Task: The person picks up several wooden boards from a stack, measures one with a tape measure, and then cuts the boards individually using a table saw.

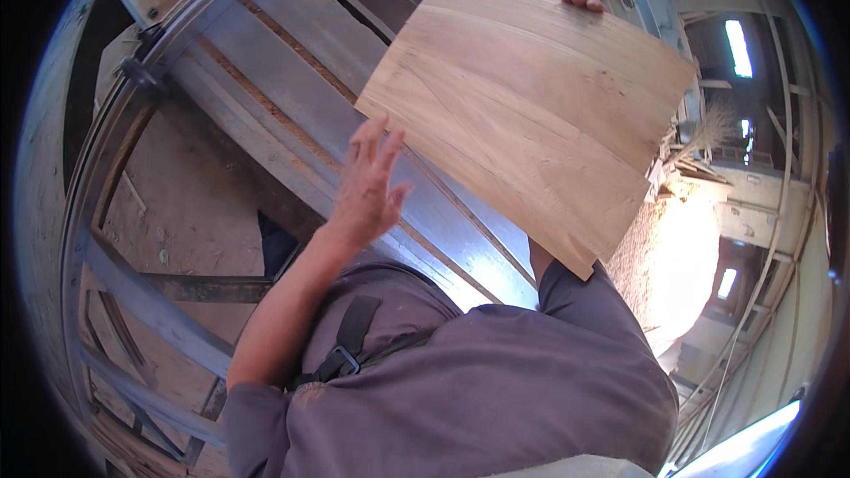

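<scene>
A wide, pale wooden panel (522,106), seemingly made of several boards side by side, is tilted above a metal machine table. Fingertips of my right hand (581,0) curl over its far edge; the rest of that hand and most of the forearm are hidden behind the panel. My left hand (367,181) is raised beside the panel's near left edge, with its fingers apart and nothing in them. Its fingertips come close to the panel's left corner; whether they touch I cannot tell. One near corner of the panel has a small notch.
The metal table (292,80) has long slots with sawdust in them. A curved metal rail (115,115) and frame bars (159,301) stand at the left. A sunlit sawdust heap (664,248) lies to the right, with wood scraps (695,164) and a twig broom (713,128) behind it.
</scene>
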Demonstrator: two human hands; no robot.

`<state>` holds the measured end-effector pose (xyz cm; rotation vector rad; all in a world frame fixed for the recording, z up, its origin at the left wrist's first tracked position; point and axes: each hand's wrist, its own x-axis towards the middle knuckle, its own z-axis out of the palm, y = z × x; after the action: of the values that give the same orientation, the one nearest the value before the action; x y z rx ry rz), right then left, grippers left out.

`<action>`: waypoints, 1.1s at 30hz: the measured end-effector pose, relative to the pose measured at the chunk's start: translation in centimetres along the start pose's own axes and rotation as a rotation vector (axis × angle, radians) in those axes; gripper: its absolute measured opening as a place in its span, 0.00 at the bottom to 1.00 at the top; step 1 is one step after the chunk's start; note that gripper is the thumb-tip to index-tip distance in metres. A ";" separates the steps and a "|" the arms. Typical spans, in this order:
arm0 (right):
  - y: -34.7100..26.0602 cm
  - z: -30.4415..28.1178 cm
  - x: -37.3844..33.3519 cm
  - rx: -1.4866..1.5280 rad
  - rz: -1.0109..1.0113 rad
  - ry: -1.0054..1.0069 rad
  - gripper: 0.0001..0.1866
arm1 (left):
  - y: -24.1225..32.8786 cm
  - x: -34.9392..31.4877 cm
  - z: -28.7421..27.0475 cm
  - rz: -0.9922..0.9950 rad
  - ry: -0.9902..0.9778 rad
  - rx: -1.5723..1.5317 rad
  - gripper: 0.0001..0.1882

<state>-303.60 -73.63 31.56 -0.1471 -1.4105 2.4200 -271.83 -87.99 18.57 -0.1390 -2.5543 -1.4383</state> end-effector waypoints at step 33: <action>15.8 -12.9 -16.9 0.202 1.001 -0.143 0.30 | -14.3 11.4 -27.2 -0.571 0.261 0.821 0.21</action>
<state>-288.12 -75.79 10.17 -0.8104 -1.3089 3.3976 -281.90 -118.90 22.87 0.8862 -2.8178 -0.3528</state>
